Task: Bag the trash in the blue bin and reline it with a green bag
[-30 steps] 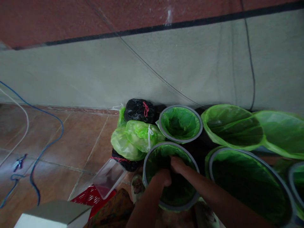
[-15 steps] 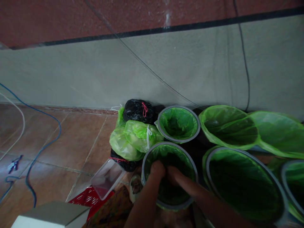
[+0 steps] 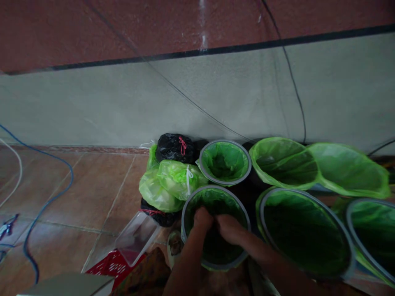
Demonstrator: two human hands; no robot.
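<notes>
Both of my hands reach down into a round trash bin point(image 3: 215, 187) with a grey rim and a green plastic liner point(image 3: 230, 200). My left hand point(image 3: 203, 218) is bent at the wrist just inside the opening. Close to its right is my right hand point(image 3: 227, 227), angled inward. The fingers of both point down into the dark interior and are hidden, so whether they grip the liner or anything else does not show. Directly behind stands a smaller lined bin point(image 3: 226, 160). To the right is a larger lined bin point(image 3: 305, 230).
Two bins with loose green liners point(image 3: 284, 162) point(image 3: 348, 168) stand along the wall, another point(image 3: 376, 234) at far right. Tied green bags point(image 3: 160, 189) and black bags point(image 3: 174, 148) lie left. Nearby are a clear plastic tub point(image 3: 135, 238), a red basket point(image 3: 109, 267) and a blue cable point(image 3: 51, 201).
The camera view has shifted slightly, so the bins and bags appear a little further left. My hands stay inside the same bin, with the right hand's back showing a bit more.
</notes>
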